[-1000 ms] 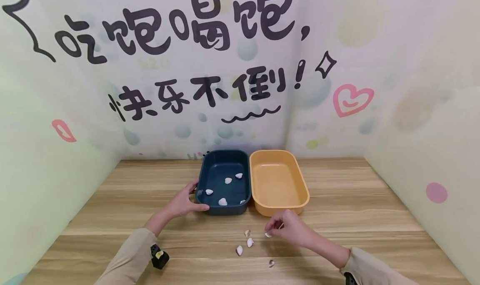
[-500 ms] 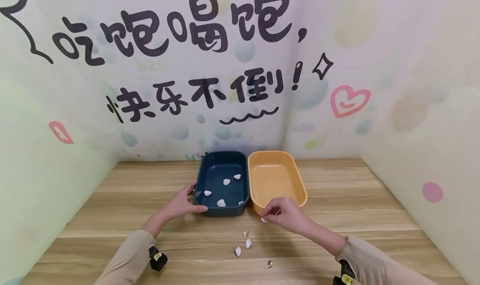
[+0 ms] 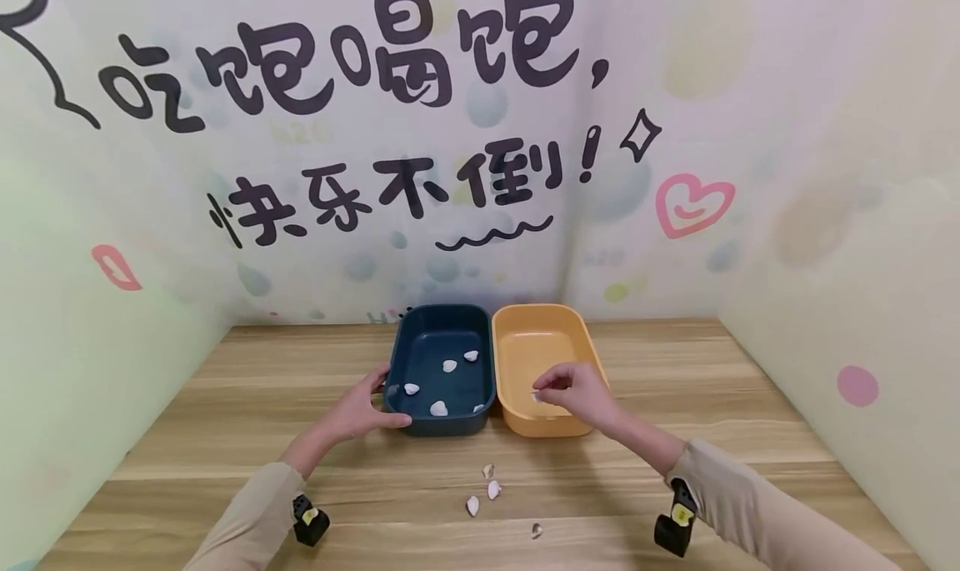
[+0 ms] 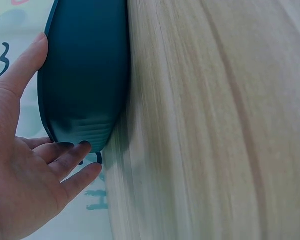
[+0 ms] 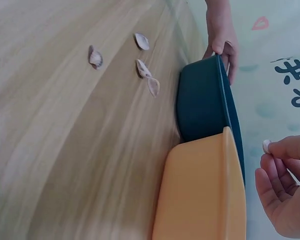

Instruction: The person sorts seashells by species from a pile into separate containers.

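Note:
My right hand point(image 3: 581, 396) pinches a small white seashell point(image 5: 266, 146) between thumb and fingertips, over the front part of the yellow tray point(image 3: 542, 428). At the near left corner of the dark blue tray point(image 3: 450, 426), my left hand point(image 3: 356, 411) holds on, thumb at the front rim and fingers round the left side. Several white seashells point(image 3: 438, 408) lie spread inside the blue tray. More seashells point(image 3: 493, 489) rest on the table in front of the two trays, one of them point(image 3: 537, 530) a little nearer to me and to the right.
Both trays stand side by side at the back of the wood-grain table point(image 3: 300, 504), near a printed cloth backdrop point(image 3: 480, 279). Pale side panels border the table left and right. A black camera is strapped at each wrist.
My right hand has risen from in front of the yellow tray to over its inside, carrying the seashell. The left hand keeps its place on the blue tray.

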### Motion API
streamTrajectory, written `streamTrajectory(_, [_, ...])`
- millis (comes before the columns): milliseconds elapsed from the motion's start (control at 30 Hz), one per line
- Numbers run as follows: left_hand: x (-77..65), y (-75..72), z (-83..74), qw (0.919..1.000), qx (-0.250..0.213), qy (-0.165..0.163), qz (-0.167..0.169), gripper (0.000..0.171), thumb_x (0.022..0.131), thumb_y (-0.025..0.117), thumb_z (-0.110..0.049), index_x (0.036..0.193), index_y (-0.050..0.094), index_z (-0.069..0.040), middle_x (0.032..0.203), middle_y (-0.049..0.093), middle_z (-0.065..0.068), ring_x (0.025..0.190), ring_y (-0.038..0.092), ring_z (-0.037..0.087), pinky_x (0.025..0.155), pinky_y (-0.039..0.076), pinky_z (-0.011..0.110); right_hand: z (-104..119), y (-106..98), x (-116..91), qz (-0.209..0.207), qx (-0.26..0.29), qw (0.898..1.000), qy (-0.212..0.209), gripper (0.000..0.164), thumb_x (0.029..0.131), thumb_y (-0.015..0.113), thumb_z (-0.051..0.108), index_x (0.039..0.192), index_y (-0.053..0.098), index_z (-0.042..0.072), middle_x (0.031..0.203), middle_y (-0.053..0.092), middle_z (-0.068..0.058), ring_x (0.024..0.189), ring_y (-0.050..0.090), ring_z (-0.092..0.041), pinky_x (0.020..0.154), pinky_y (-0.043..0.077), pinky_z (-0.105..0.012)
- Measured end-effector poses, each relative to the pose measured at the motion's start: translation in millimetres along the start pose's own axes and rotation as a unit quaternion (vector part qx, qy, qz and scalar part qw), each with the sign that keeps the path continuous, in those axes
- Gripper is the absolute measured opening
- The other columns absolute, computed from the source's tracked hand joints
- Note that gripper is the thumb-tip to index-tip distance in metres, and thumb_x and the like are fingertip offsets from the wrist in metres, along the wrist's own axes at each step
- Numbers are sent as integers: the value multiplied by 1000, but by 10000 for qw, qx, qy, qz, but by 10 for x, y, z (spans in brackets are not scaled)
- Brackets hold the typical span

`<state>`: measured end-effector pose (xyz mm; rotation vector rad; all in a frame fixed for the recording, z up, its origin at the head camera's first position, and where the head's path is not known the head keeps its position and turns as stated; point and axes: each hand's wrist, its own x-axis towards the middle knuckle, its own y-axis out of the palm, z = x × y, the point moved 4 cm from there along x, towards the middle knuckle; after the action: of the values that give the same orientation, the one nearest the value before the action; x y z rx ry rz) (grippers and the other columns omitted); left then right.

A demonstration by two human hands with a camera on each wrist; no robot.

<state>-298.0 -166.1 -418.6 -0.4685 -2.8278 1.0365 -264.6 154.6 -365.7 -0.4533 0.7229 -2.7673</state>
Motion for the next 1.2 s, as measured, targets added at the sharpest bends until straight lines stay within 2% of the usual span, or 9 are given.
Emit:
streamTrajectory(100, [2, -5, 7, 10000, 37, -26, 11, 96, 71, 77, -34, 141, 22, 3, 139, 34, 25, 124, 36, 40, 97, 34, 53, -63, -37, 63, -90, -64, 9999, 5, 8, 77, 69, 0, 81, 67, -6, 78, 67, -14, 68, 60, -11, 62, 50, -19])
streamTrajectory(333, [5, 11, -7, 10000, 23, -8, 42, 95, 71, 76, -33, 141, 22, 4, 139, 34, 25, 124, 36, 40, 97, 35, 52, -147, -138, 157, -466, -114, 9984, 315, 10, 77, 69, 3, 83, 68, -5, 80, 68, -13, 70, 63, -14, 61, 49, -20])
streamTrajectory(433, [-2, 4, -13, 10000, 16, -11, 9, 95, 71, 77, -31, 141, 22, 4, 138, 34, 26, 123, 37, 40, 96, 35, 53, -175, -175, 211, -520, -185, 9982, 231, 10, 77, 69, 2, 83, 67, -5, 80, 68, -14, 70, 63, -15, 61, 49, -20])
streamTrajectory(633, [4, 8, -11, 10000, -20, 6, 24, 95, 72, 77, -31, 141, 22, 4, 138, 35, 26, 123, 37, 40, 96, 35, 52, -287, -257, 275, -806, -724, 9941, 76, 6, 76, 69, -1, 81, 68, -5, 78, 68, -13, 66, 61, -13, 57, 47, -19])
streamTrajectory(867, [2, 3, -9, 10000, -47, 58, -55, 93, 71, 77, -30, 140, 24, 3, 137, 36, 25, 122, 38, 39, 96, 35, 53, -370, -268, 351, -1055, -1196, 9867, -322, 5, 76, 69, -2, 80, 68, -4, 76, 67, -12, 64, 60, -17, 54, 45, -19])
streamTrajectory(1100, [-9, 16, -7, 10000, -78, -1, -24, 95, 71, 77, -31, 140, 23, 3, 138, 35, 25, 123, 38, 39, 97, 34, 53, -436, -251, 354, -1268, -764, 9889, -157, 24, 76, 64, -8, 99, 61, -12, 95, 61, -27, 76, 64, -32, 61, 53, -29])
streamTrajectory(1200, [-17, 10, -9, 9999, -108, -16, -59, 96, 70, 78, -30, 141, 22, 4, 139, 34, 24, 123, 37, 39, 97, 33, 53, -420, -245, 354, -1301, -603, 9894, -223, 26, 76, 63, -8, 101, 60, -12, 97, 59, -29, 79, 64, -34, 64, 53, -32])
